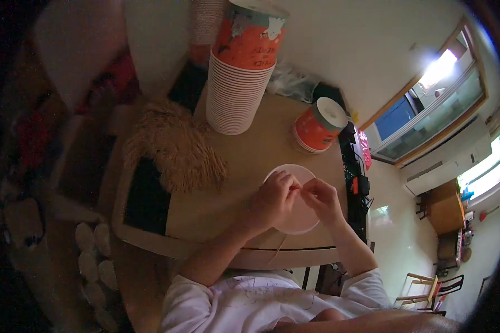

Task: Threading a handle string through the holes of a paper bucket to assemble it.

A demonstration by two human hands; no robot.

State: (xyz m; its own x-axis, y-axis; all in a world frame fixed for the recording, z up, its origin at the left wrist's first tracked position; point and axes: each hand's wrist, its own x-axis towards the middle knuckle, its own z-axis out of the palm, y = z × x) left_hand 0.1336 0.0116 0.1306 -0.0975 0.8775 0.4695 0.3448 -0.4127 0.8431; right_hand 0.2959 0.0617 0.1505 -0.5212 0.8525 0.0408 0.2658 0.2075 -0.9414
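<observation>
A round white paper bucket (pixel 298 217) stands near the table's front edge, its mouth toward me. Over it, the fingertips of my left hand (pixel 276 194) and my right hand (pixel 322 200) are pinched together and nearly meet. Whatever lies between them is too small to make out. From the bucket's near side a thin tan string (pixel 278 250) runs down over the table edge. A thick bundle of brown strings (pixel 175 147) is spread on the table to the left.
A tall nested stack of paper buckets (pixel 236 94), orange and green on top, stands at the back. A shorter orange and green stack (pixel 318 126) is at the back right. Clear plastic bags (pixel 291 82) lie behind. Dark devices with cables (pixel 361 186) line the right edge.
</observation>
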